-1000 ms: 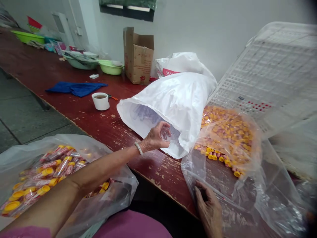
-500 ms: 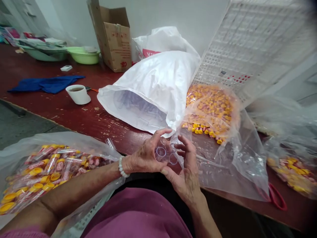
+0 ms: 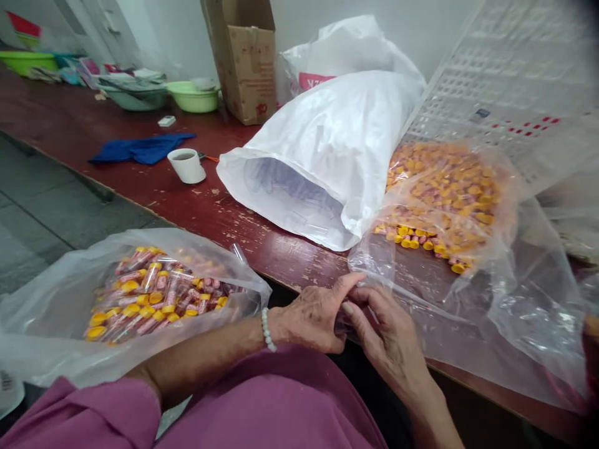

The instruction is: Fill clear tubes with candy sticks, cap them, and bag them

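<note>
Clear tubes [image 3: 343,325], mostly hidden, sit in the curled grip of the left hand [image 3: 311,317] near the table [image 3: 196,206], apparently cupped to keep them bunched against the right hand [image 3: 386,324], whose hold I can't tell, white sack [image 3: 341,125] lying mouth-forward, likely for easy reach.

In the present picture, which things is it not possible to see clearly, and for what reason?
All in the head view:
What lies between the bare left hand and bare right hand: mostly covered by fingers.
How deep the clear plastic tubes fill the white plastic sack: hidden by its upper side.
Top of the brown cardboard box: cut off by upper picture edge.
</note>
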`<state>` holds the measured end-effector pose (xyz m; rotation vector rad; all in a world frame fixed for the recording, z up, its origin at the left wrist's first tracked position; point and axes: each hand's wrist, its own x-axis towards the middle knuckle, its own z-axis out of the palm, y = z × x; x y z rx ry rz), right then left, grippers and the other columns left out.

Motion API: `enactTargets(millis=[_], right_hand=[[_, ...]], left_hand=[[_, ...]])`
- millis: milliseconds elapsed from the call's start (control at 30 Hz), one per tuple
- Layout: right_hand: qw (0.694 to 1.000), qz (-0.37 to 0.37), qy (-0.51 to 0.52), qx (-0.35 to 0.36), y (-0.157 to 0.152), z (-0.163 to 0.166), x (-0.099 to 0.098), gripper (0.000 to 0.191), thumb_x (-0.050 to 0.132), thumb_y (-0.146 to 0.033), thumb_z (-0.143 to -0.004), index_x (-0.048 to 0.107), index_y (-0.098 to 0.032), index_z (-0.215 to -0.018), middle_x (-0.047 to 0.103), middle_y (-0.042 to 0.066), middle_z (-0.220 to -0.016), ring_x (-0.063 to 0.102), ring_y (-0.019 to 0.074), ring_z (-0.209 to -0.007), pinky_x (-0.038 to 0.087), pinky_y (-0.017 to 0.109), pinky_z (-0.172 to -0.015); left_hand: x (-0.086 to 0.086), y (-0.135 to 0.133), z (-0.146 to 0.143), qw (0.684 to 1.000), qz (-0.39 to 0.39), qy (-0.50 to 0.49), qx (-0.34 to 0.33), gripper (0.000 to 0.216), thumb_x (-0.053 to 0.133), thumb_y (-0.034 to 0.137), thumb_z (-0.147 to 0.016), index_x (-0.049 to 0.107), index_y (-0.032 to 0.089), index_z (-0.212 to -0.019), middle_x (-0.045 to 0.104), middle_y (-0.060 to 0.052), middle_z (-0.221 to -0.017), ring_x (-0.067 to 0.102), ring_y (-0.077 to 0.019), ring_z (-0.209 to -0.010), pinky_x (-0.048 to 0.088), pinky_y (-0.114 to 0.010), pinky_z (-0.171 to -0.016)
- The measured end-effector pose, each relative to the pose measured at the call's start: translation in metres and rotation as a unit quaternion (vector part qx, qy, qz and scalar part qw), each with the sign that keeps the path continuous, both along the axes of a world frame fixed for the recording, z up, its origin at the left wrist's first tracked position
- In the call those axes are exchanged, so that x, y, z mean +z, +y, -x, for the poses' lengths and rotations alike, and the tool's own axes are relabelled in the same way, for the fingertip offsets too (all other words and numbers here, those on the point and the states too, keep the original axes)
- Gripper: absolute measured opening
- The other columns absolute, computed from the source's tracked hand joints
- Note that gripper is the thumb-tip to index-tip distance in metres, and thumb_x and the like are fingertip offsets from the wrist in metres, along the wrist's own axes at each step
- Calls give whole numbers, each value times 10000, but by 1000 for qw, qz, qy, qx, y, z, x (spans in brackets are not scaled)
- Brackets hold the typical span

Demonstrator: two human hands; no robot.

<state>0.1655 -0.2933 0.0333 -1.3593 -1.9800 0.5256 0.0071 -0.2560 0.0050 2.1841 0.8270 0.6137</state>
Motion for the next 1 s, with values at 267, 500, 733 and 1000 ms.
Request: enactTargets(millis=[267,500,733,1000], right_hand=[[972,-62,139,-180,-14,-11,-23,178,490,-341,-904,578,-200,-967,568,31,-871,552,139,-760,441,265,-675],[891,14,374,-257,-12,-2,-41,283,531,-424,-877,570,-199,-1044,605,32,-872,594,130,-714,504,289,-664],[907,33,379,-178,-17,26,-59,222,634,-286,-824,570,-213,-1024,636,47,-972,634,147,-871,540,290,-773],[965,-9,250,-81,-8,22,-66,217,605,-178,-840,594,-227,-1051,621,74,-1109,609,172,-1011,535,303,-804]], left_hand=[[-29,-16,-3,971,190,-148,1,937,626,70,-573,203,211,-1397,604,18,-797,561,-109,-646,439,-215,-593],[-29,-11,-11,785,495,-370,42,504,696,119,-599,518,167,-1068,538,13,-781,503,-85,-555,442,-189,-415],[-18,-1,-8,765,435,-470,59,340,741,125,-647,570,155,-940,631,-28,-915,580,-97,-739,481,-176,-610],[-23,1,4,811,377,-442,69,444,772,108,-625,562,173,-1011,652,-46,-998,619,-139,-888,487,-260,-821]])
